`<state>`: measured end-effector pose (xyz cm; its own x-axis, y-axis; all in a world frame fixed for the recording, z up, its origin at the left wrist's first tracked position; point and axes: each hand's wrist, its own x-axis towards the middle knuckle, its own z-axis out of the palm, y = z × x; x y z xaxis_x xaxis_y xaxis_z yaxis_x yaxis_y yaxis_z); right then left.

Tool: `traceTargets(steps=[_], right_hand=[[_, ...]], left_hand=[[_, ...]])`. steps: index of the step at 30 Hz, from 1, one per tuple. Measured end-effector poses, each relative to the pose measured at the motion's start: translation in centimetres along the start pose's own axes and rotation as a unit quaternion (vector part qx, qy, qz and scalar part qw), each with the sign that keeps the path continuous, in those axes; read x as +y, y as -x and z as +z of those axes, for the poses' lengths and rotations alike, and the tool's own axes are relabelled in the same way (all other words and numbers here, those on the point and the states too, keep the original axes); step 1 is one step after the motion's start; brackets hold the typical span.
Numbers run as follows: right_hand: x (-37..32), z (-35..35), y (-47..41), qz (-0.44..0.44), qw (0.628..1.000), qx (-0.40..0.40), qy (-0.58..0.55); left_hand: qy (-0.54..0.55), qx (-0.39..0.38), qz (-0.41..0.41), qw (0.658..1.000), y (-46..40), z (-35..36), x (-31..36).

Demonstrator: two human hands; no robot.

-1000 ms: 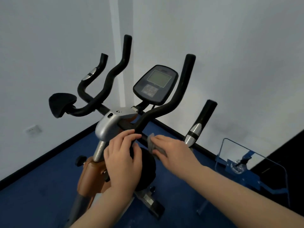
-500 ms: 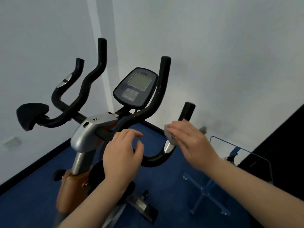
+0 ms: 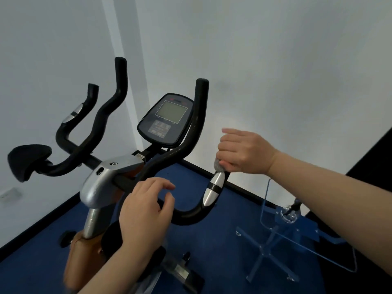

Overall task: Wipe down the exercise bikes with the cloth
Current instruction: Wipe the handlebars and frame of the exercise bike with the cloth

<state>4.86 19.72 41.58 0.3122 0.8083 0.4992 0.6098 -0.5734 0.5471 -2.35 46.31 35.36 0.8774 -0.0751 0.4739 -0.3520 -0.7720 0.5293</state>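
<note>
An exercise bike (image 3: 99, 183) with black curved handlebars, a silver stem cover and a grey console (image 3: 167, 122) stands in front of me. My right hand (image 3: 244, 151) is wrapped around the upper end of the right handle, pressing a grey cloth (image 3: 219, 165) onto it just above the silver pulse sensor (image 3: 213, 187). Most of the cloth is hidden under my fingers. My left hand (image 3: 146, 211) rests on the black handlebar near the stem, fingers loosely curled over the bar.
White walls meet in a corner behind the bike, above a blue floor (image 3: 38, 262). A blue clear-panelled stand (image 3: 282, 236) sits on the floor at the right. A black elbow pad (image 3: 27, 160) juts out at the left. A dark surface fills the far right edge.
My right hand has slid with the cloth from the bar near the stem, out along the right handle and up to its upper end. My left hand has stayed on the bar.
</note>
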Motion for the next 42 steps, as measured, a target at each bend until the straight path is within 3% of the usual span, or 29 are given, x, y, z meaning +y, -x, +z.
traceTargets(steps=[4,6,8,10,12,13,14,18,22,28,32,35,39,42], right_hand=[[-0.3,0.5,0.0,0.139,0.987,0.073,-0.044],[-0.9,0.4,0.0,0.292,0.941,0.109,-0.128],[-1.7,0.4,-0.2,0.466,0.844,0.154,-0.218],[-3.2,0.8,-0.8,0.615,0.709,0.206,-0.276],[-5.6,1.3,-1.8,0.708,0.583,0.27,-0.293],[-7.2,1.5,-2.4,0.727,0.545,0.297,-0.294],[-9.0,1.7,-3.0,0.73,0.534,0.311,-0.293],[-15.1,2.0,-4.3,0.679,0.628,0.271,-0.268],[-17.3,0.8,-2.5,0.545,0.793,0.132,-0.237],[-17.1,-2.9,-0.6,0.283,0.901,-0.128,-0.303],[-14.1,-3.2,-0.9,0.214,0.894,-0.214,-0.332],[-14.6,-1.9,-4.5,0.243,0.882,-0.224,-0.336],[-14.8,0.6,-9.2,0.313,0.856,-0.24,-0.334],[-14.6,0.2,-8.1,0.274,0.864,-0.232,-0.352]], left_hand=[[0.002,0.005,0.004,1.0,0.0,0.0,0.0],[-0.002,0.007,0.005,1.0,0.0,0.1,0.0],[-0.008,0.009,0.005,1.0,-0.1,0.1,0.0],[-0.009,0.011,0.004,1.0,-0.1,0.2,0.1],[-0.01,0.011,0.002,1.0,-0.2,0.2,0.2],[-0.011,0.012,0.001,1.0,-0.2,0.2,0.2],[-0.011,0.015,0.0,1.0,-0.2,0.2,0.2],[0.004,0.03,-0.012,0.999,-0.1,0.2,0.3],[0.049,0.066,-0.01,0.997,0.3,0.2,0.1],[0.126,0.161,0.017,0.979,1.1,-0.2,-0.5],[0.031,0.211,0.005,0.977,2.6,-0.4,-2.4],[0.0,0.264,-0.086,0.961,3.0,-0.5,-2.9],[-0.026,0.263,-0.138,0.955,2.8,-0.5,-2.6],[-0.017,0.284,-0.196,0.938,3.0,-0.6,-2.5]])
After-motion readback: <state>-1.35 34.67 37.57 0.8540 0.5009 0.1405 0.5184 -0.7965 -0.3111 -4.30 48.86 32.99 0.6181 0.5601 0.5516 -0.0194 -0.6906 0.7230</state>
